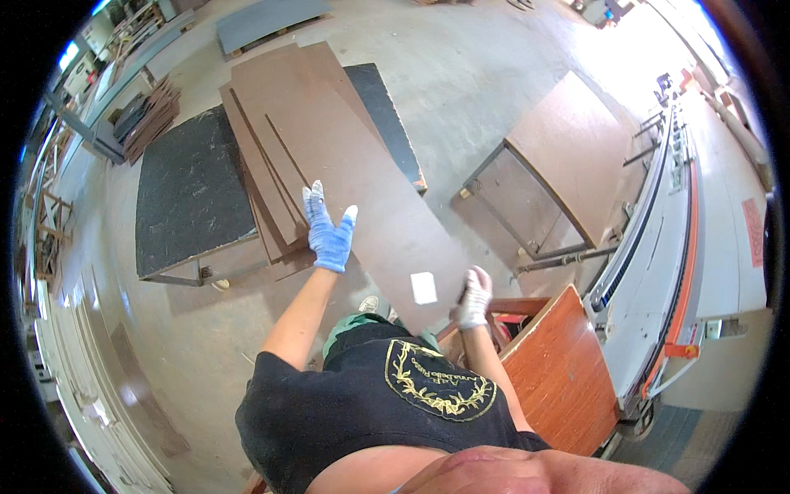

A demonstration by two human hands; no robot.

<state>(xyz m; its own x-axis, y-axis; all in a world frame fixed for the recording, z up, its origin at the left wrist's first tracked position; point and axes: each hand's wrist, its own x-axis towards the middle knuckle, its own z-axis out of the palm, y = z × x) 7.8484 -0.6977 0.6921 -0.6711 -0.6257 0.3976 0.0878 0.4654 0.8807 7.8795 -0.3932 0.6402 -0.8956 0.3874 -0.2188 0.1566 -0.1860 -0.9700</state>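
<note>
A long brown board (pixel 374 193) reaches from a stack on the black-topped table (pixel 193 185) toward my body, with a small white label (pixel 424 288) near its close end. My left hand (pixel 331 235), in a blue glove with pale fingertips, is over the board's left edge, fingers spread and gripping nothing. At the near right edge, my right hand (pixel 473 300) in a whitish glove is closed on the board; some of its fingers are hidden. Further brown boards (pixel 267 177) lie fanned out beneath and to the left of the long one.
To my right stands a reddish-brown wooden cabinet (pixel 564 370), beside a long machine with an orange-edged rail (pixel 687 247). A metal-framed table with a brown top (pixel 576 156) is at the far right. A grey panel stack (pixel 267 20) and piled brown sheets (pixel 152 119) lie farther off.
</note>
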